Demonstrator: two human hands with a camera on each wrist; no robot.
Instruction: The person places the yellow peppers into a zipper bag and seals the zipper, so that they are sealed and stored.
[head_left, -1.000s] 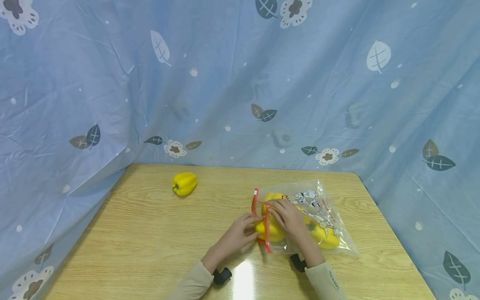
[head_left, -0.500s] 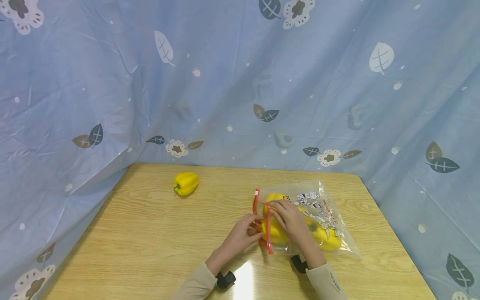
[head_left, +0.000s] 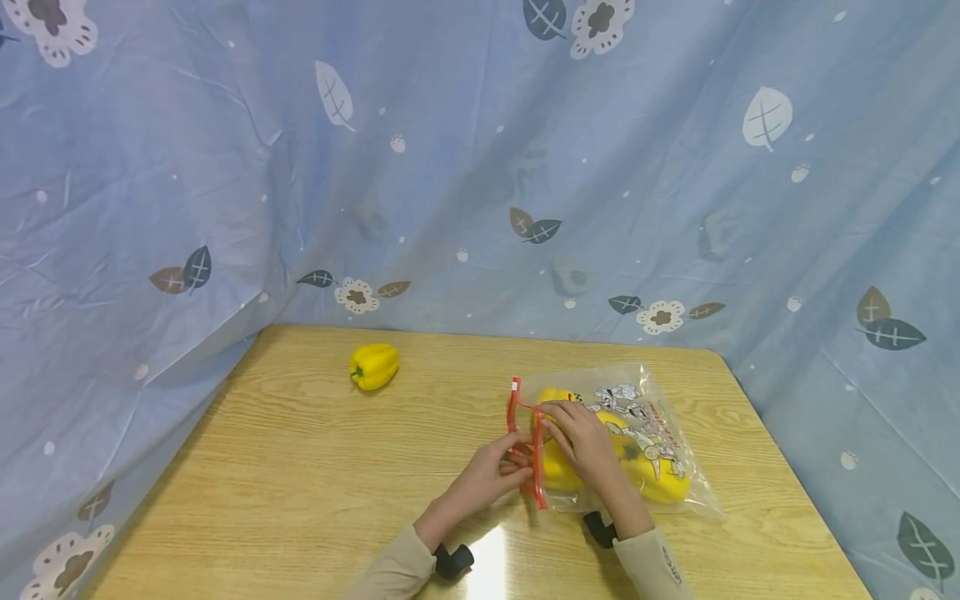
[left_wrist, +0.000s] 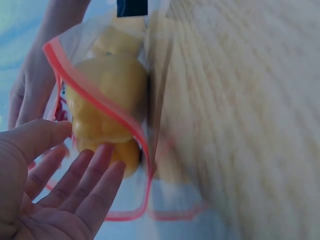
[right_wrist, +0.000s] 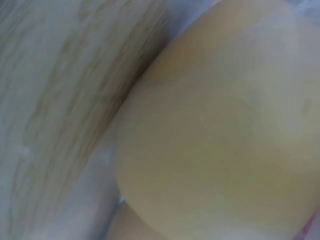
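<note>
A clear zip bag (head_left: 705,487) with a red closure and printed figures lies on the right part of the table, mouth toward the left. Several yellow bell peppers (head_left: 663,483) are inside it. My right hand (head_left: 588,446) holds the upper side of the bag by its red edge. Just inside the open mouth is my left hand (left_wrist: 65,195), its fingers loosely extended toward the nearest bell pepper (left_wrist: 105,100). In the right wrist view, a yellow pepper (right_wrist: 215,140) behind plastic fills most of the picture. Another yellow bell pepper (head_left: 374,367) sits outside the bag at the back left.
The wooden table (head_left: 300,467) has a blue curtain (head_left: 420,167) with leaf prints behind it and along both sides. Black wrist mounts (head_left: 453,562) show below the hands.
My left hand has pushed the nearest bell pepper rightward, deeper into the bag, and its fingers now extend past the red edge. The right hand keeps its hold on the bag.
</note>
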